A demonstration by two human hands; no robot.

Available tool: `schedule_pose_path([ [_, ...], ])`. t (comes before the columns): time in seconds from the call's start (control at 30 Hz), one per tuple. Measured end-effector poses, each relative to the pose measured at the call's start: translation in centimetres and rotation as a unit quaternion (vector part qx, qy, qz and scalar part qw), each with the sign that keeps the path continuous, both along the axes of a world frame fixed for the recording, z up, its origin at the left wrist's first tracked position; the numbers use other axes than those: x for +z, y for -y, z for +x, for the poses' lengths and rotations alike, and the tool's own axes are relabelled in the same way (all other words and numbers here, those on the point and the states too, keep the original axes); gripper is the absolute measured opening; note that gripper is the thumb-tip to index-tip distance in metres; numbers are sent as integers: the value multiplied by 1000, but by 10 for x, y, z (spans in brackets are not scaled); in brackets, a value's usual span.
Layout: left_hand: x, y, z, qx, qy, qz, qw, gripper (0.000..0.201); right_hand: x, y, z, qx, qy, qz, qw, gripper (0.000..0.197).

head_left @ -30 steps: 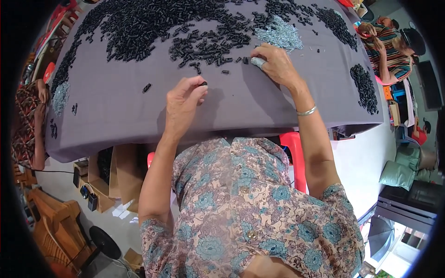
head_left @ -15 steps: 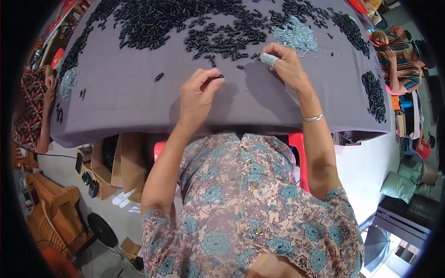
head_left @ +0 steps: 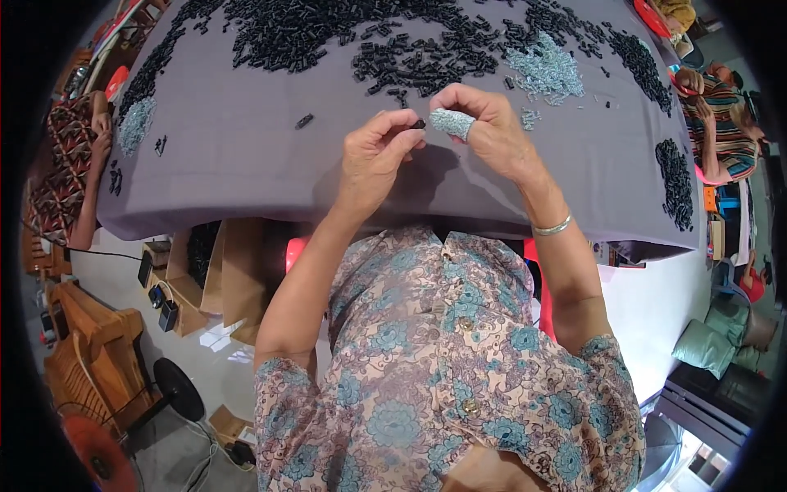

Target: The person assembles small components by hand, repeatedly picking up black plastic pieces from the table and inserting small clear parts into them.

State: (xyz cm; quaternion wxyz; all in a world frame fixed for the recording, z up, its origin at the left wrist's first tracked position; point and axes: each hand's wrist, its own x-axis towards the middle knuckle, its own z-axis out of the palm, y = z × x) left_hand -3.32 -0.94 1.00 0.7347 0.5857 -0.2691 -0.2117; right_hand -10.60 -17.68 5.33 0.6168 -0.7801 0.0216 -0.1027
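Observe left hand [head_left: 373, 156] raised over the near part of the cloth-draped table [head_left: 246, 164], tips of thumb and fingers [head_left: 396, 120] clamped on a small black piece [head_left: 420, 125], end exposed toward the right hand [head_left: 498, 135]. Note right hand close opposite, with a pale blue-white mottled covering [head_left: 451, 123] over one digit. Find covered tip just beside the black piece; cannot tell contact from narrow gap, nor confirm right fingers as apart or clamped on any object, view partly blocked by the covering. Find silver-toned bracelet [head_left: 553, 226] on right wrist. Record scattered black cylinders [head_left: 426, 66] beyond both hands, merging at left into a dense heap [head_left: 279, 41]. Log pile of clear, pale-blue pieces [head_left: 545, 70] beyond the right hand, with a small cluster [head_left: 529, 120] of like pieces just beside its outer edge. See one loose black cylinder [head_left: 304, 121] left of the left hand, apart from the main spread. Note further a pale pile [head_left: 135, 125] near the table's left edge and a dark pile [head_left: 675, 184] near the right edge. Record a co-worker [head_left: 65, 172] in a patterned top at far left. Locate cardboard box [head_left: 193, 283] below the table's left part.
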Motion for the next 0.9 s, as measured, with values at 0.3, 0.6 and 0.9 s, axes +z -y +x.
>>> schedule_pose_path([
  [0.3,7,0,-3,-10,-28,-10,1000,21,-6,-2,-8,13,-47,76,996,6],
  [0.6,10,0,-3,-38,-189,-48,980,16,-8,-9,-11,-28,16,46,998,5],
  [0.9,1,1,-6,-78,-334,-142,929,13,-17,-16,-9,-60,112,-70,989,6],
])
